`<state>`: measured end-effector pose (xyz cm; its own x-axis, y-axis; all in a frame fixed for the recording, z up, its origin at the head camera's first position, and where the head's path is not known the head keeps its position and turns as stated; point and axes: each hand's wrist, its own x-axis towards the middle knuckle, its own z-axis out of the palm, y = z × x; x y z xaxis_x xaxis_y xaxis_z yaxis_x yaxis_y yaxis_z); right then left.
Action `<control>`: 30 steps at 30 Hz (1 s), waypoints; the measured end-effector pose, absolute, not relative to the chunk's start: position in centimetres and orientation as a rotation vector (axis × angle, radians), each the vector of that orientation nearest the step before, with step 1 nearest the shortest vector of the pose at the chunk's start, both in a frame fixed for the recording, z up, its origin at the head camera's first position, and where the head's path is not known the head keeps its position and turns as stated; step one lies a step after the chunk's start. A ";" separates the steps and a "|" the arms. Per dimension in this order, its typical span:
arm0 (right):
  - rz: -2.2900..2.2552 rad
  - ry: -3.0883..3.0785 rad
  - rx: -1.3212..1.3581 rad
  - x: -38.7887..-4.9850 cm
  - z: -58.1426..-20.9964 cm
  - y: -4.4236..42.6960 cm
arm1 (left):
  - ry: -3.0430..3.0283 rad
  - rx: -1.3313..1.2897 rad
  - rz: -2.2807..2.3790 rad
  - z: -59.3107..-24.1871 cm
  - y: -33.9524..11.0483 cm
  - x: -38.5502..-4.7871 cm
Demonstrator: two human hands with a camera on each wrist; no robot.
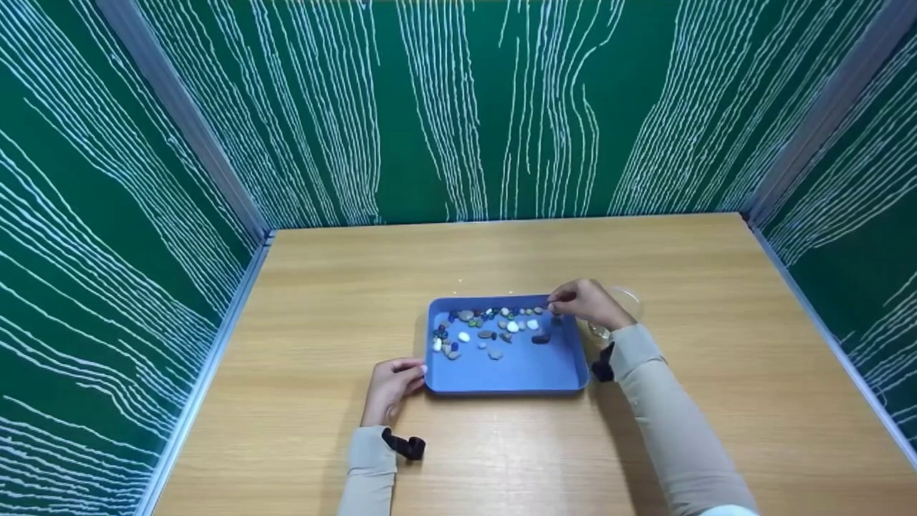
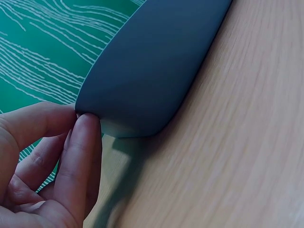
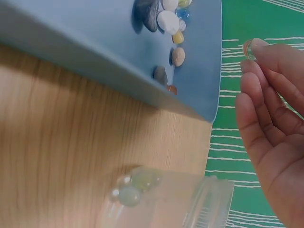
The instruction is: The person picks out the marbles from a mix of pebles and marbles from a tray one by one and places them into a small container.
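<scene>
Blue tray [image 1: 530, 378] sits flat on the bench [image 1: 329, 301] between both hands, probably so I can reach it from either side. Pebbles [image 1: 495, 354] and glass marbles [image 3: 183, 13] lie mostly along its far and left sides, loosely spread, likely easier to pick singly that way. Clear jar [image 3: 190, 190] stands just beside the tray's right side, a few marbles at its bottom; I'd guess it's there for short reaches. Left hand [image 1: 390, 387]: thumb and finger pinch the rim near the near-left corner, presumably steadying. Right hand [image 1: 589, 302]: fingertips closed on a small glassy piece [image 3: 247, 49], held up around the far-right corner; other fingers loosely bent. Exact piece type: can't tell.
</scene>
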<state>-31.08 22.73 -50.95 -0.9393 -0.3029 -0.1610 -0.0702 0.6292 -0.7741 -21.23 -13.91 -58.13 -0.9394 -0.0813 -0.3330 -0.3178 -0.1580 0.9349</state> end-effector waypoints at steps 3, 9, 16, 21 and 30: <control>-1.191 2.595 -0.286 -31.0 -50.9 23.1 | 1.916 -0.468 2.229 -58.2 -13.9 -21.2; -1.141 2.657 -0.276 -30.8 -50.8 24.1 | 1.896 -0.435 2.260 -58.0 -13.8 -21.1; -1.119 2.649 -0.235 -30.7 -50.6 25.4 | 1.883 -0.439 2.260 -58.0 -13.9 -21.1; -1.121 2.653 -0.243 -30.6 -50.5 26.3 | 1.876 -0.459 2.252 -57.8 -13.8 -21.1; -1.124 2.691 -0.301 -30.4 -50.4 27.9 | 1.866 -0.457 2.248 -57.5 -13.9 -20.9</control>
